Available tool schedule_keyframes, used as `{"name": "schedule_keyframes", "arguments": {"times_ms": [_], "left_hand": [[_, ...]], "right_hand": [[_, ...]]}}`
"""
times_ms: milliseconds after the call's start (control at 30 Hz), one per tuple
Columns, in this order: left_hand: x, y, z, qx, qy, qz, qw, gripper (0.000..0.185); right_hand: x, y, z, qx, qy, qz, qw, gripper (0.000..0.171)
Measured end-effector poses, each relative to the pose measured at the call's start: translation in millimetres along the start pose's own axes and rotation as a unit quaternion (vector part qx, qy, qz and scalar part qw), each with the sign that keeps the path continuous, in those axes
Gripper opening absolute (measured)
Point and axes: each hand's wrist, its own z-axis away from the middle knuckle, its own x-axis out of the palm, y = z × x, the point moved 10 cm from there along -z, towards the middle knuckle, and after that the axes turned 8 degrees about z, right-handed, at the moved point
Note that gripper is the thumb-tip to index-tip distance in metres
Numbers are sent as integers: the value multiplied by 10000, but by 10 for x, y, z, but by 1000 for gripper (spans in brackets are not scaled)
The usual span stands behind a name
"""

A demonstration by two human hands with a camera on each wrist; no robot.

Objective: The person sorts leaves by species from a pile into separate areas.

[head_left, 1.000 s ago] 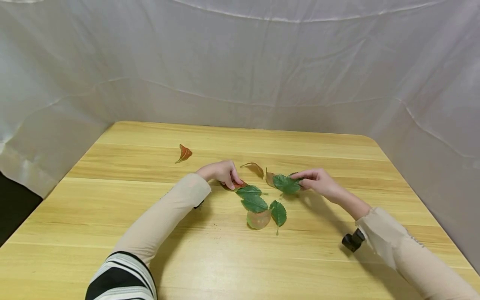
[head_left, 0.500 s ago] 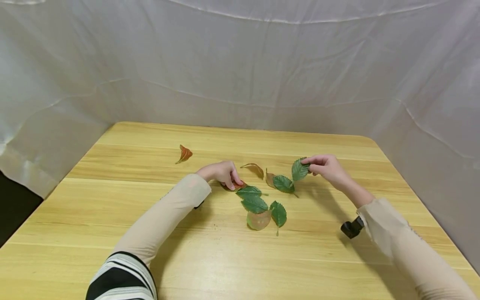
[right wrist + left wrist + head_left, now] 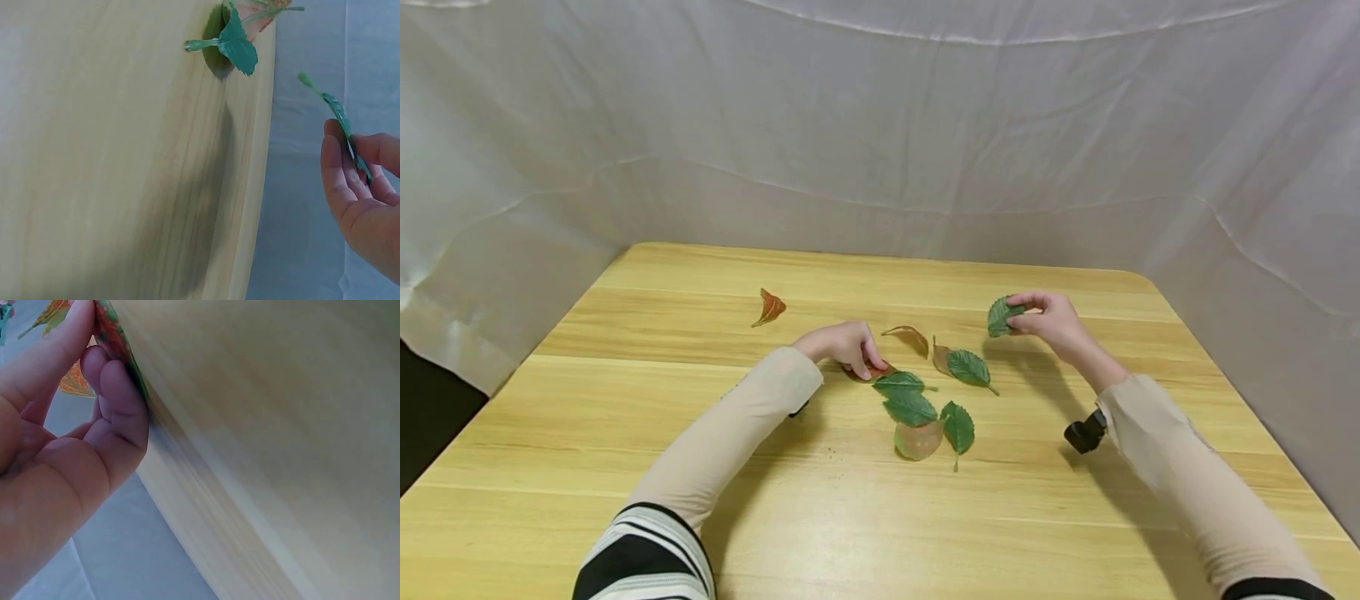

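In the head view my right hand holds a green leaf above the table, pinched between thumb and fingers. The right wrist view shows that same leaf edge-on, its stem pointing away from the hand. My left hand is low at the table's middle, its fingertips on a red leaf. Up close in the left wrist view, that red leaf lies against curled fingers, partly hidden by them. Beside it, two green leaves overlap a pale brownish-green leaf.
Another green leaf lies to their right. Farther back, a green leaf partly covers a brown leaf, near a curled brown leaf. A red-brown leaf sits at the back left. Pale cloth hangs behind the wooden table.
The right hand has lifted a green leaf off the one beneath it and carried it back and slightly right, apart from the others. The left hand has stayed in place.
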Motion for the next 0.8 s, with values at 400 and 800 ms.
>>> {"name": "schedule_keyframes", "arguments": {"times_ms": [400, 800], "left_hand": [[-5, -2, 16, 70, -22, 8, 10000, 26], [11, -215, -168, -8, -342, 175, 9993, 23]], "right_hand": [[-13, 10, -230, 0, 464, 114, 9989, 35], [77, 204, -482, 533, 233, 329, 9978, 36]]}}
